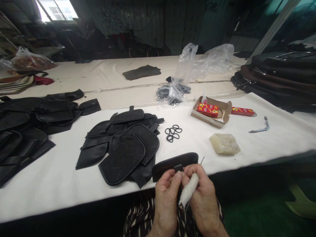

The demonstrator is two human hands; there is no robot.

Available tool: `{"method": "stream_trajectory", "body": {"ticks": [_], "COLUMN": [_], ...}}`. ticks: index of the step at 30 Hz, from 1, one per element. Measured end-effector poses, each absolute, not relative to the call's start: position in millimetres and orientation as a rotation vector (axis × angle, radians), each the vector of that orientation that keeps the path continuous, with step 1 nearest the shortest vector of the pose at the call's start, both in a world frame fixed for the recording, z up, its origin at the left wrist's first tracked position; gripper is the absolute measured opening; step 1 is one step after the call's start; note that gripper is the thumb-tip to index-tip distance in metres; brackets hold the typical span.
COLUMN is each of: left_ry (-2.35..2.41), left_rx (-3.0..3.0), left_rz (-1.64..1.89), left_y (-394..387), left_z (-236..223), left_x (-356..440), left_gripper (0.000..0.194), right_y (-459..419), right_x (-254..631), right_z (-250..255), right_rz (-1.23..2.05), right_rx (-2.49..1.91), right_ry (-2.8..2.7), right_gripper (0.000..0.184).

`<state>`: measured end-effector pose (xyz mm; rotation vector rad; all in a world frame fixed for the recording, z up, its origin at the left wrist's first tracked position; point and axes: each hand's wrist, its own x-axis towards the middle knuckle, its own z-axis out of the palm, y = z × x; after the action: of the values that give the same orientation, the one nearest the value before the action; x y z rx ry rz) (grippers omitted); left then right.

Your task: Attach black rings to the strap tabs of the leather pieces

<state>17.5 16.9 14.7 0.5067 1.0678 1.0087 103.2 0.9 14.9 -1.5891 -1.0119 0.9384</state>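
Head view: a black leather strip (172, 166) sits at the near edge of the bench (49, 197), its long axis running sideways and rising slightly to the right. The left hand (168, 197) pinches it narrowly; the right hand (203, 194) grips a white-wrapped handle (189, 191) against it. Beyond the strip lie black rings (172, 133), and further right, red-and-yellow packets (207, 110), their lettering unreadable.

Held leather strip (170, 167) black; nearby panels (122, 159) black, diamond-dotted.
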Motion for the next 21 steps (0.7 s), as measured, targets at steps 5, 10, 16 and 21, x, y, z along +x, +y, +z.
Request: {"method": "stream_trajectory", "body": {"ticks": [5, 10, 16, 21], "left_ry": [1.105, 1.164, 1.155, 1.125], "left_rx": [0.512, 0.597, 0.625, 0.574], "left_rz": [1.018, 0.98, 0.971, 0.998], "left_y": [16.5, 19.0, 20.7, 20.0], "left_z": [11.4, 9.7, 8.3, 10.3], "left_x": [17.4, 16.4, 13.3, 13.4], "left_gripper": [0.031, 0.03, 0.025, 0.024], "right_y": [1.1, 1.9, 1.7, 1.0], "right_x": [102.8, 102.3, 101.9, 103.2], "right_z": [17.1, 16.6, 15.9, 15.3], "right_rz": [0.96, 0.941, 0.913, 0.798], "right_rx": [-1.595, -1.588, -1.577, -1.564], "right_ry": [-0.99, -0.992, -1.056, -1.149], "right_gripper": [0.021, 0.021, 0.017, 0.015]}}
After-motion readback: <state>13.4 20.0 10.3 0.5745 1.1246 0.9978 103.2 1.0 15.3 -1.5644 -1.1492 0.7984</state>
